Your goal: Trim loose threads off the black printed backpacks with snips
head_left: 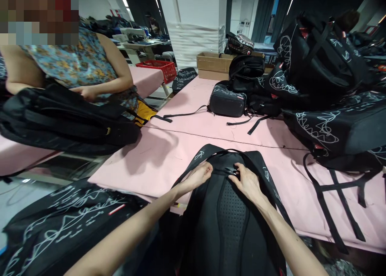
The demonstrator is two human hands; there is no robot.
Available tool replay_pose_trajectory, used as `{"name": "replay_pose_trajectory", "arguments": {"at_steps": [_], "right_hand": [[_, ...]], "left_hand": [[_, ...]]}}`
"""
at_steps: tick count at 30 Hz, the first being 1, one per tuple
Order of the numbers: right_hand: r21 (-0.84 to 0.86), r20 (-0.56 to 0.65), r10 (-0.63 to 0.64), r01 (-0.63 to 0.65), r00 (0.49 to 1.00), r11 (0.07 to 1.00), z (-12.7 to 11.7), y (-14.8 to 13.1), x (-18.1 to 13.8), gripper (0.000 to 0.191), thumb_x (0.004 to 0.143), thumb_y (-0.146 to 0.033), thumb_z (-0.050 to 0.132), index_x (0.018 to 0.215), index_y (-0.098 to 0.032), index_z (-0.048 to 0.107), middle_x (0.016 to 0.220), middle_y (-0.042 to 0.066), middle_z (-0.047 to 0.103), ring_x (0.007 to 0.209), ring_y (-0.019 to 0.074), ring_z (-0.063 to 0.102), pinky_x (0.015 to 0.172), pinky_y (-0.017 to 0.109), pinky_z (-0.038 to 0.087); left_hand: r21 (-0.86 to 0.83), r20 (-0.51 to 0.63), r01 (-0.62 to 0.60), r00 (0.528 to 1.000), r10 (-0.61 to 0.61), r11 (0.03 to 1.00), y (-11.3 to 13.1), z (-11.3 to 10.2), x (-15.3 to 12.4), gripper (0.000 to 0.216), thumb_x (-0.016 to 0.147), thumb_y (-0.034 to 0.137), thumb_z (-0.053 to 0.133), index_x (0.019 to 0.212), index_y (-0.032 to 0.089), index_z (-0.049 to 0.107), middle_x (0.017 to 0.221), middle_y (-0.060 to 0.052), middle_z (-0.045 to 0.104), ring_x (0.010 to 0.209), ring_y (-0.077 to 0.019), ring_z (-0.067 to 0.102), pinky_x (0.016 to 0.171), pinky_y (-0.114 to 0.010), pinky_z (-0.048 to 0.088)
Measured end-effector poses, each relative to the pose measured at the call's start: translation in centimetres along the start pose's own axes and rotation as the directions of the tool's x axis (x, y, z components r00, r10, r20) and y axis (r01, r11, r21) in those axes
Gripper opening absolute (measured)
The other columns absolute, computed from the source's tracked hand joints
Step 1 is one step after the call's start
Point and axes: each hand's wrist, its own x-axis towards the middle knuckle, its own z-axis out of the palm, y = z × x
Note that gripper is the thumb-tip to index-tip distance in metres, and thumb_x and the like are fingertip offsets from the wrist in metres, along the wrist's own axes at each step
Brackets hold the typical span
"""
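A black backpack (pixel 229 215) lies back panel up over the near edge of the pink table (pixel 169 151), its top pointing away from me. My left hand (pixel 197 175) is closed, its fingers pinching the fabric at the top edge of the backpack. My right hand (pixel 245 179) is closed on the zipper pulls (pixel 233 171) at the top of the back panel. Both forearms reach in from below.
A heap of black backpacks with white line drawings (pixel 325 87) fills the right side of the table. A small black bag (pixel 227 101) lies at the far middle. A person at the left handles another black backpack (pixel 66 119). More bags (pixel 60 227) lie low on the left. Cardboard box (pixel 211 65) and red basket (pixel 158 67) behind.
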Motion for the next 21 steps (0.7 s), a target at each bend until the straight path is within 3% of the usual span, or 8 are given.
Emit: {"name": "replay_pose_trajectory", "arguments": {"at_steps": [3,6,9,13,21], "right_hand": [[-0.006,-0.038,-0.042,0.042,0.998,0.999,0.2,-0.4,0.4,0.016,0.086,-0.03,0.052,0.099,-0.02,0.053,0.086,0.004,0.064,0.08,0.018,0.061,0.068,0.027,0.045],[-0.022,-0.05,-0.103,0.102,0.993,0.995,0.4,-0.7,0.8,0.016,0.083,-0.029,0.056,0.097,-0.021,0.054,0.09,0.004,0.062,0.083,0.0188,0.059,0.071,0.028,0.044],[-0.003,-0.06,-0.132,0.132,0.989,0.991,0.4,-0.8,0.8,0.015,0.084,-0.028,0.056,0.097,-0.021,0.054,0.09,0.003,0.062,0.083,0.0185,0.058,0.071,0.028,0.043],[0.032,-0.092,-0.185,0.189,0.978,0.981,0.2,-1.1,0.5,0.01,0.085,-0.027,0.055,0.093,-0.021,0.058,0.087,0.003,0.063,0.08,0.0175,0.056,0.071,0.028,0.041],[0.015,-0.069,-0.245,0.246,0.967,0.969,0.9,-1.7,1.5,0.009,0.085,-0.026,0.057,0.087,-0.021,0.064,0.084,0.003,0.065,0.079,0.0189,0.052,0.071,0.03,0.037]], "left_hand": [[-0.062,-0.052,0.063,0.996,-0.066,0.996,0.9,0.0,-0.6,0.017,0.088,0.021,0.038,0.101,0.021,0.049,0.097,-0.002,0.055,0.085,-0.014,0.054,0.075,-0.025,0.041],[-0.167,0.055,0.096,0.995,-0.088,0.981,1.1,-0.6,0.4,0.022,0.079,0.026,0.056,0.101,0.024,0.053,0.103,-0.002,0.053,0.1,-0.0192,0.049,0.086,-0.03,0.036],[-0.239,0.251,0.152,0.964,-0.09,0.959,0.2,-1.6,2.6,0.022,0.062,0.025,0.071,0.081,0.02,0.06,0.084,-0.001,0.055,0.089,-0.0211,0.05,0.077,-0.028,0.037],[-0.376,0.416,0.153,0.909,0.019,0.914,-1.4,-2.3,4.3,0.017,0.055,0.027,0.073,0.063,0.018,0.061,0.06,0.004,0.048,0.064,-0.0125,0.048,0.059,-0.022,0.035],[-0.551,0.388,0.161,0.918,0.081,0.819,-1.8,-1.9,3.6,0.019,0.052,0.023,0.07,0.061,0.016,0.055,0.062,0.006,0.041,0.062,-0.0097,0.039,0.057,-0.021,0.03]]}}
